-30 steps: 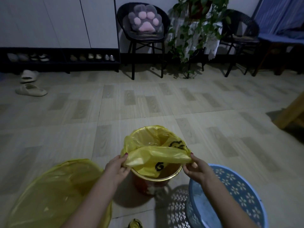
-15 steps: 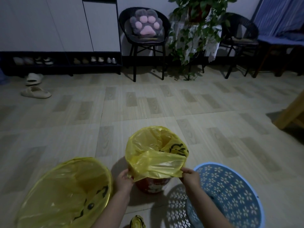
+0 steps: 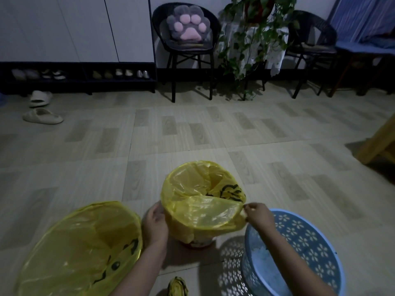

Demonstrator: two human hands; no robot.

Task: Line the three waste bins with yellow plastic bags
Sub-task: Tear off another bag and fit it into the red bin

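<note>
Bin 2 of 3: cuffing bag over rim.
Left hand (image 3: 155, 226) and right hand (image 3: 257, 213) pinch yellow bag (image 3: 201, 212) on middle bin (image 3: 197, 243); next, likely blue bin (image 3: 299, 248), lower right.

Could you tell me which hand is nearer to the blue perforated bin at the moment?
Right. The right hand pinches the bag edge directly above the blue bin's rim; the left hand is across the middle bin.

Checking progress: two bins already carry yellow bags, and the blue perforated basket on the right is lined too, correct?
Not quite. The head view shows the blue perforated plastic basket still unlined; only the large bin and the small middle bin carry yellow bags.
</note>
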